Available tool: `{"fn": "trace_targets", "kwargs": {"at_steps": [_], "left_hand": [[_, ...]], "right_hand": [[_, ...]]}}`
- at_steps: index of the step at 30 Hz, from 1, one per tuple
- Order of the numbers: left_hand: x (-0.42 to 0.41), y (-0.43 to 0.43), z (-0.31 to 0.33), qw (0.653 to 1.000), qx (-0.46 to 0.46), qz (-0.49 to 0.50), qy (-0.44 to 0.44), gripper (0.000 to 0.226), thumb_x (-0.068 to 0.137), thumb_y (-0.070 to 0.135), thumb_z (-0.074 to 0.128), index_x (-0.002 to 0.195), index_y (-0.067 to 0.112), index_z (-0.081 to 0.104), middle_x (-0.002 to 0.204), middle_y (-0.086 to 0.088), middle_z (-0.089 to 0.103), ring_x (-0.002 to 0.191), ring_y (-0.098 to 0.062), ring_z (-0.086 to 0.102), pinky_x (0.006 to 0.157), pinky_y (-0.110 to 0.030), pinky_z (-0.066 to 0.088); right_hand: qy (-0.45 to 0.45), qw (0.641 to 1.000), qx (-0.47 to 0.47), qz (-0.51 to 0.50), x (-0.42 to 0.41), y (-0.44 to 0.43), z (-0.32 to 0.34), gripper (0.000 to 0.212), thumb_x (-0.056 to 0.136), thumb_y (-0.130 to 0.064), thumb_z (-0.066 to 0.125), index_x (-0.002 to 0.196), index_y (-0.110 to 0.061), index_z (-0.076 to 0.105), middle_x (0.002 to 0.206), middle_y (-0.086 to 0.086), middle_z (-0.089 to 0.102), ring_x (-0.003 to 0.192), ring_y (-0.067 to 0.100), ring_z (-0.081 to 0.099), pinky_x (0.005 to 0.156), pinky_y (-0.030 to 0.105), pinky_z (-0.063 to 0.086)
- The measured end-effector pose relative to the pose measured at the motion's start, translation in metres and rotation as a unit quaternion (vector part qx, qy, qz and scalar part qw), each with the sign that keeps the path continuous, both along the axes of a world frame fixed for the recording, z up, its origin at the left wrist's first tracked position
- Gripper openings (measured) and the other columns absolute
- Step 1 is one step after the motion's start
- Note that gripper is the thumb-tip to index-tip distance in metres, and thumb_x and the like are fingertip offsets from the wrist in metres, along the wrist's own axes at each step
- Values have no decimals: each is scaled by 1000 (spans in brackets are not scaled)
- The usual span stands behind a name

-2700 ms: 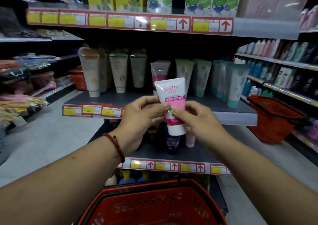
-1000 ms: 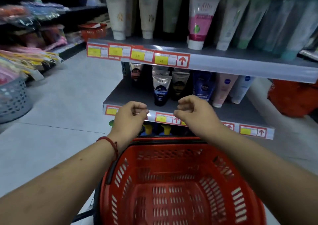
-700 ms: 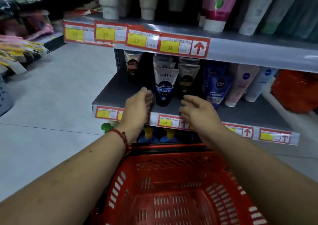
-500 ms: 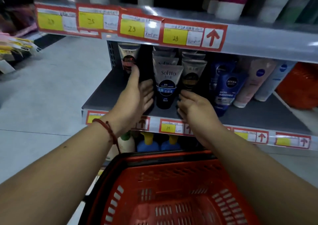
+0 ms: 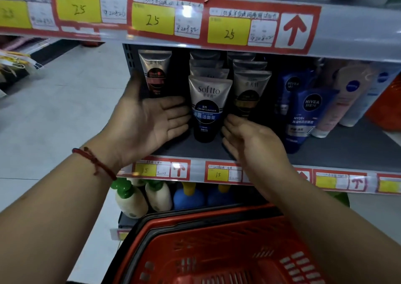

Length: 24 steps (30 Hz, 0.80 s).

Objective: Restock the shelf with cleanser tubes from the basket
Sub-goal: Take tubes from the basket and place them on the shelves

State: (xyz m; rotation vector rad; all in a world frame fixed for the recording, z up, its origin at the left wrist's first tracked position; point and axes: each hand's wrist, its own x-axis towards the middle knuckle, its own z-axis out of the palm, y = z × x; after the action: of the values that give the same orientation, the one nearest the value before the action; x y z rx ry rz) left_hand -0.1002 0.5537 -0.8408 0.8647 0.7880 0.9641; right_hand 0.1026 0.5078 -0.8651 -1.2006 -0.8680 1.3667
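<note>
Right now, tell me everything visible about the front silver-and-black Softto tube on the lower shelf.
The silver-and-black Softto plastic tube stands upright on its black cap, crimped end up, heading a row of similar tubes on the grey shelf. Blue band, "cream cleanser" print. The left hand and right hand flank it, open; contact unclear.

Grey shelf (image 5: 338, 151) is pretty full, all tubes standing cap-down: red-label tube (image 5: 155, 73) at the left, Softto row (image 5: 207, 107) next, gold-label row (image 5: 249, 92), then Nivea Men tubes (image 5: 303, 118) and a pink tube (image 5: 338, 107).

Rear tubes (image 5: 208, 72) sit mostly hidden behind the Softto tube (image 5: 207, 107); the basket (image 5: 217, 215) is cut off below.
</note>
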Motion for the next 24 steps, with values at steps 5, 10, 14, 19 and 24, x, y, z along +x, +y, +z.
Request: {"fn": "trace_targets", "kwargs": {"at_steps": [5, 10, 14, 19, 24], "left_hand": [[-3, 13, -9, 999, 2, -14, -37, 110, 88, 85, 16, 155, -2, 29, 158, -25, 35, 149, -34, 34, 124, -49, 22], [11, 17, -20, 994, 9, -72, -82, 114, 76, 83, 34, 157, 4, 29, 158, -20, 40, 150, -31, 34, 127, -47, 15], [13, 18, -22, 994, 8, -69, -82, 111, 78, 84, 26, 156, 5, 32, 157, -18, 43, 149, -30, 36, 126, -46, 16], [11, 20, -25, 994, -1, -70, -85, 111, 83, 86, 19, 156, 4, 32, 156, -18, 44, 149, -29, 37, 126, -46, 16], [7, 24, -23, 995, -17, -43, -93, 114, 83, 88, 17, 157, 1, 30, 157, -23, 41, 149, -33, 35, 127, -49, 15]], "right_hand": [[104, 994, -5, -22, 3, 14, 2, 45, 103, -23, 49, 145, -8, 51, 150, 9, 53, 136, 21, 53, 118, 36, 38], [132, 991, -1, 29, -3, 28, 0, 67, 92, -36, 49, 155, -12, 40, 159, 6, 43, 146, 19, 40, 124, 39, 26], [150, 988, 5, 48, -5, 35, 1, 87, 77, -42, 52, 156, -11, 36, 161, 7, 40, 149, 20, 36, 125, 41, 22], [147, 988, 5, 45, -5, 41, -1, 76, 77, -42, 52, 148, -15, 45, 154, 4, 47, 146, 20, 39, 123, 35, 22], [153, 987, 7, 50, 3, 40, -1, 78, 88, -40, 49, 158, -11, 32, 163, 10, 34, 149, 25, 35, 124, 42, 25]]}}
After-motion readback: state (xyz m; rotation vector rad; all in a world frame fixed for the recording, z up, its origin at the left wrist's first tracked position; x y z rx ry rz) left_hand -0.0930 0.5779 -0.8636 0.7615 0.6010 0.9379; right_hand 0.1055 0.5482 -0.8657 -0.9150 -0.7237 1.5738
